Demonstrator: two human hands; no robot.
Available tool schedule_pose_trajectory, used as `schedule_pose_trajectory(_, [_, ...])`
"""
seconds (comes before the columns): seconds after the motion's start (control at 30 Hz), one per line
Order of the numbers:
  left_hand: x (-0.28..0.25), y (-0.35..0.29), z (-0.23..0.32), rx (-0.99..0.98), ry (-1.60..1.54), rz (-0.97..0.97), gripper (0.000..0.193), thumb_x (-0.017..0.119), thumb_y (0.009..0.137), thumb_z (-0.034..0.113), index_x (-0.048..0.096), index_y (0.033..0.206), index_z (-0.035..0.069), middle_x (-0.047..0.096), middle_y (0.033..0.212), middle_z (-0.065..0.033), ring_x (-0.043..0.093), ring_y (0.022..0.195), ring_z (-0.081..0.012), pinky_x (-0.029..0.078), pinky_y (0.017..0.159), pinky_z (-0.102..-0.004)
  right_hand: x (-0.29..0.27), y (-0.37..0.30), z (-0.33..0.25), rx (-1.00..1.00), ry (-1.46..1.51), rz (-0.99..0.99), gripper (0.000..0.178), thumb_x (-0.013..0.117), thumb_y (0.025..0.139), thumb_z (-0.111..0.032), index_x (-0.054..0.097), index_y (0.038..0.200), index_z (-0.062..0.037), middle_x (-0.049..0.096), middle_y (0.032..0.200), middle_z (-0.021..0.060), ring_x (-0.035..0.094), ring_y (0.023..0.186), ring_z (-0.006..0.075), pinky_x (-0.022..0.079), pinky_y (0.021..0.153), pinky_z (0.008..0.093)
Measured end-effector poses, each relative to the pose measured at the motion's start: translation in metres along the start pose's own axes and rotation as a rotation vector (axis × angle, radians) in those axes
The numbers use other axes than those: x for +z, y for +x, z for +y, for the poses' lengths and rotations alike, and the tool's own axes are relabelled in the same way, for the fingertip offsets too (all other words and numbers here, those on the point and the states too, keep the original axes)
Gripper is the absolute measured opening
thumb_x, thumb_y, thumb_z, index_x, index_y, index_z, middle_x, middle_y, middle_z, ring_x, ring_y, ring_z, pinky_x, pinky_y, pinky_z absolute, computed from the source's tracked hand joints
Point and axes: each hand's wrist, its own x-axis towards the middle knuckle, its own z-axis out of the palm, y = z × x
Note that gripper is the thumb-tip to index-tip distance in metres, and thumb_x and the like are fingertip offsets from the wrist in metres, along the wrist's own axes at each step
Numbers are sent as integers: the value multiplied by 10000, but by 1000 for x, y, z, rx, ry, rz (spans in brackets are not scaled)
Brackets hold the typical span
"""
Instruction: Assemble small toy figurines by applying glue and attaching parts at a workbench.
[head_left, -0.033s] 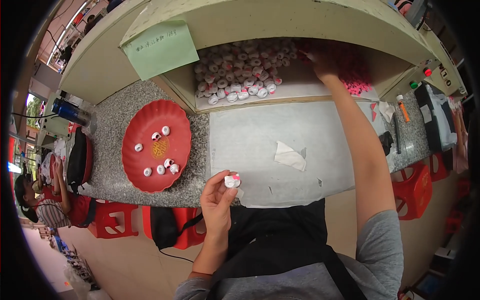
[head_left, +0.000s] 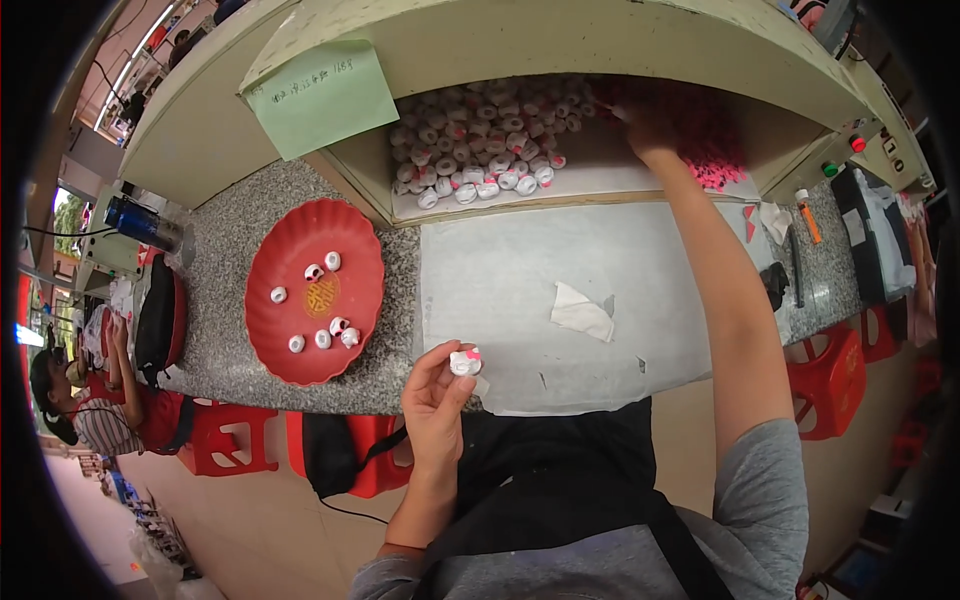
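My left hand [head_left: 432, 405] pinches a small white figurine head with a pink patch [head_left: 465, 362] between thumb and fingers, just above the table's front edge. My right hand [head_left: 648, 132] reaches deep under the shelf, at the near side of a heap of small bright pink pieces [head_left: 715, 172]. Shadow there blurs its fingers, so their grip does not show. Left of that hand lies a large pile of similar white figurine heads [head_left: 470, 150]. On a red scalloped plate [head_left: 265, 330] at the left rest several more white heads, some with dark and pink parts.
White paper [head_left: 480, 270] covers the granite table before me, with a crumpled white scrap [head_left: 582, 312] on it. An orange marker [head_left: 808, 216] and a black box [head_left: 870, 240] are at the right. A person [head_left: 100, 400] sits at far left near red stools [head_left: 228, 440].
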Motion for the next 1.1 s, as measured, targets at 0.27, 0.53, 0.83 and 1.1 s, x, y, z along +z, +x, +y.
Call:
schedule_pose_trajectory(0.27, [2,-2,-1,-5,1,16,350,521,698,-66,429,1035,-36,506,976,-135,499,895,-167,395,786,-266,-16,-14,-12,-91,23,-62,318,534,699,-175,493,1010,-122,525,951,123,506,860,280,408,743,343])
schedule_pose_trajectory(0.53, [12,-2,-5,-28,29,-41,348,526,708,-36,433,1042,-17,502,972,-130,506,880,-176,409,796,-319,-19,-39,0,-261,222,107,242,550,649,-99,534,890,-84,547,800,144,519,715,315,422,625,363])
schedule_pose_trajectory(0.83, [3,-8,-4,-35,-44,-22,353,519,705,-64,425,1044,-34,498,987,-121,483,914,-148,380,789,-238,-50,-82,-19,57,219,-119,258,611,654,-174,574,878,-51,568,803,149,540,745,296,419,668,353])
schedule_pose_trajectory(1.1, [11,-4,-11,-74,-24,-101,354,508,715,-33,423,1057,-7,499,982,-117,496,897,-166,405,797,-323,-42,-83,-19,-13,186,-17,268,597,656,-172,541,878,-32,560,771,152,532,731,306,413,658,360])
